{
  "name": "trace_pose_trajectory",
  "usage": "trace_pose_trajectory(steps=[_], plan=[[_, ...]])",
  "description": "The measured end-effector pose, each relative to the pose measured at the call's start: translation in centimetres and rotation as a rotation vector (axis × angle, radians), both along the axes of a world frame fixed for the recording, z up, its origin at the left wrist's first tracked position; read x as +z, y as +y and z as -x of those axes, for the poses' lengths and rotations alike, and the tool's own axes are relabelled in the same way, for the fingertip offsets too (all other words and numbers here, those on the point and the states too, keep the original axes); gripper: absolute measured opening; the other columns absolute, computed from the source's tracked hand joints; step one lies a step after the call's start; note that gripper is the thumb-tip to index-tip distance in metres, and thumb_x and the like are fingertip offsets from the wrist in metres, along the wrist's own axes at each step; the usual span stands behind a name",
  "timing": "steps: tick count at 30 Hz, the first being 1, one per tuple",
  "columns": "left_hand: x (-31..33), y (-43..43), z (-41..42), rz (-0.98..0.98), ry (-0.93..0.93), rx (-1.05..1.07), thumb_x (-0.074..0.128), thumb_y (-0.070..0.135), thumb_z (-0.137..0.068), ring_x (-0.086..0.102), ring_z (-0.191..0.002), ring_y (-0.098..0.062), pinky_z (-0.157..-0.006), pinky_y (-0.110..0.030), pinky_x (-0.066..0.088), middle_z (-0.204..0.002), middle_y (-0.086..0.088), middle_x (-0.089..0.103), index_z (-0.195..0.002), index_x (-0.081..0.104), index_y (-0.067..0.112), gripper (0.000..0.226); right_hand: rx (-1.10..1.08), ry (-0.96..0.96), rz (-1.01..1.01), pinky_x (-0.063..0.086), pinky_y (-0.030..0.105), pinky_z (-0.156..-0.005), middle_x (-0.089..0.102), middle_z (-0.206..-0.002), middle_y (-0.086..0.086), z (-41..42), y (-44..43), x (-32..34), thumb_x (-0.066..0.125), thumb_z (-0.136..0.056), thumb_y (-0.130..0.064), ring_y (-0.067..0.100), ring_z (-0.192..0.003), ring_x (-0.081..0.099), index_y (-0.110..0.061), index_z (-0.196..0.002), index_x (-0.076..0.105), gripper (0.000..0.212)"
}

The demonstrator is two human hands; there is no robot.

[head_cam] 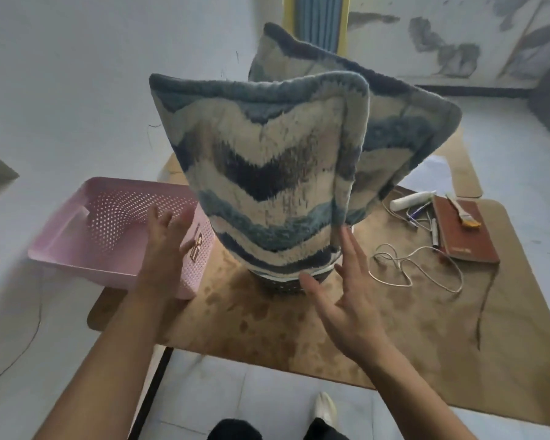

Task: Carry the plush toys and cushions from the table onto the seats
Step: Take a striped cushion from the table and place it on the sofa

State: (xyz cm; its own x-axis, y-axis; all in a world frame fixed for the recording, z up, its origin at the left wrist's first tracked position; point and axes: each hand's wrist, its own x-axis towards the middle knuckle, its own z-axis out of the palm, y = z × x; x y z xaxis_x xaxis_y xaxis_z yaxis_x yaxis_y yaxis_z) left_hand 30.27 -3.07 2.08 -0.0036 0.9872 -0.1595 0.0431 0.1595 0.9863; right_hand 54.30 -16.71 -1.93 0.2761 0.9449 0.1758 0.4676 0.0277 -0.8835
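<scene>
Both hands are open with the fingers spread, and neither holds anything. The left hand (pixel 167 242) hovers at lower left of centre, in front of the pink basket (pixel 108 230) and just beside the lower left flank of the front cushion (pixel 267 173). The right hand (pixel 346 300) reaches up from lower right of centre. Its fingertips (pixel 343 231) are at that cushion's lower right edge, but I cannot tell whether they touch it.

There are two cushions, both shaggy with blue, navy and cream zigzags. They stand upright at the centre of the frame, their lower ends tucked into a small dark basket (pixel 280 284) with a pale rim. The back cushion (pixel 404 115) leans up and to the right behind the front one. The pink basket is perforated plastic and sits at the left of the desk (pixel 331 328), hanging partly over its edge.

The desk top is mottled brown. At its right lie one looped white cable (pixel 419 268), one brown notebook (pixel 464 230) with one brush (pixel 464 214) on it, a white tube (pixel 410 200) and some pens (pixel 426 217), too bunched together to count.

The walls are white, with a grey painted mural at upper right and a blue curtain (pixel 315 20) at top centre. Pale floor tiles and one light shoe (pixel 326 408) show at the bottom of the frame.
</scene>
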Motion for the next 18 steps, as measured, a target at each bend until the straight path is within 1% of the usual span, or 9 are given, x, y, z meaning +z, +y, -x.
trace_pose_trajectory(steps=[1,3,5,7,8,10,12,15,18], plan=[[0.4,2.4,-0.1,-0.015,-0.054,-0.025,0.074,0.079,-0.063,0.03,-0.147,-0.017,-0.117,-0.049,0.034,-0.168,0.004,0.019,-0.161,0.006,0.032,0.128,-0.008,-0.011,0.016,0.02,0.04,-0.127,0.005,-0.17,-0.02,0.5,1.0,0.2,0.062,-0.094,-0.054,0.003,-0.157,0.006,-0.045,-0.161,0.004,0.089],[0.8,6.6,0.0,-0.036,-0.071,-0.097,0.07,0.072,-0.076,0.031,-0.147,-0.017,-0.119,-0.047,0.028,-0.169,0.001,0.019,-0.161,0.01,0.03,0.112,-0.031,-0.018,0.076,0.012,0.034,-0.126,-0.005,-0.17,-0.022,1.4,2.3,0.6,0.059,-0.088,-0.065,0.0,-0.156,-0.005,-0.054,-0.156,-0.01,0.098],[0.4,10.1,-0.3,-0.024,-0.092,-0.242,0.075,0.07,-0.072,0.043,-0.144,-0.023,-0.12,-0.047,0.034,-0.162,-0.007,0.038,-0.159,0.023,0.02,0.113,-0.106,-0.028,0.126,0.012,0.038,-0.127,-0.009,-0.169,-0.023,2.2,3.2,0.6,0.06,-0.083,-0.072,0.001,-0.156,-0.009,-0.059,-0.152,-0.017,0.104],[0.0,11.6,-1.8,0.02,-0.13,-0.34,0.079,0.073,-0.062,0.063,-0.127,-0.026,-0.103,-0.038,0.054,-0.14,-0.008,0.063,-0.147,0.047,0.012,0.109,-0.2,-0.041,0.143,0.014,0.045,-0.129,-0.01,-0.168,-0.024,2.9,3.6,0.6,0.065,-0.08,-0.074,0.002,-0.156,-0.008,-0.057,-0.153,-0.017,0.111],[-0.3,12.0,-2.6,0.041,-0.14,-0.346,0.081,0.071,-0.062,0.068,-0.119,-0.028,-0.095,-0.036,0.059,-0.13,-0.007,0.07,-0.14,0.055,0.013,0.1,-0.238,-0.025,0.144,0.017,0.047,-0.128,-0.008,-0.168,-0.025,3.4,3.8,0.6,0.069,-0.078,-0.074,0.003,-0.157,-0.006,-0.055,-0.154,-0.017,0.117],[-0.7,12.1,-3.9,0.066,-0.105,-0.313,0.085,0.068,-0.059,0.072,-0.111,-0.027,-0.093,-0.041,0.061,-0.121,-0.001,0.075,-0.132,0.062,0.02,0.091,-0.314,0.04,0.151,0.024,0.049,-0.126,-0.004,-0.168,-0.026,4.6,4.0,0.6,0.077,-0.07,-0.074,0.005,-0.157,0.002,-0.052,-0.156,-0.015,0.127],[-1.1,12.3,-4.4,0.088,-0.111,-0.334,0.089,0.073,-0.05,0.072,-0.109,-0.023,-0.096,-0.046,0.059,-0.121,0.002,0.075,-0.131,0.062,0.024,0.098,-0.439,0.081,0.141,0.028,0.053,-0.124,0.002,-0.169,-0.021,5.7,4.0,0.1,0.08,-0.065,-0.075,0.01,-0.157,0.008,-0.051,-0.157,-0.012,0.132],[-0.7,12.0,-4.2,0.152,-0.137,-0.457,0.088,0.073,-0.047,0.073,-0.107,-0.016,-0.093,-0.037,0.058,-0.115,0.009,0.076,-0.124,0.063,0.028,0.093,-0.741,0.073,0.09,0.031,0.06,-0.12,0.014,-0.168,-0.01,6.4,4.6,-0.6,0.069,-0.067,-0.084,0.02,-0.157,0.016,-0.044,-0.159,0.002,0.121],[0.1,10.5,-3.3,0.163,-0.135,-0.694,0.088,0.065,-0.059,0.072,-0.108,-0.011,-0.094,-0.036,0.058,-0.115,0.014,0.076,-0.122,0.065,0.034,0.074,-0.902,0.124,-0.008,0.036,0.059,-0.117,0.024,-0.165,-0.009,6.8,5.3,-0.6,0.058,-0.079,-0.082,0.02,-0.152,0.028,-0.044,-0.159,0.01,0.101]])
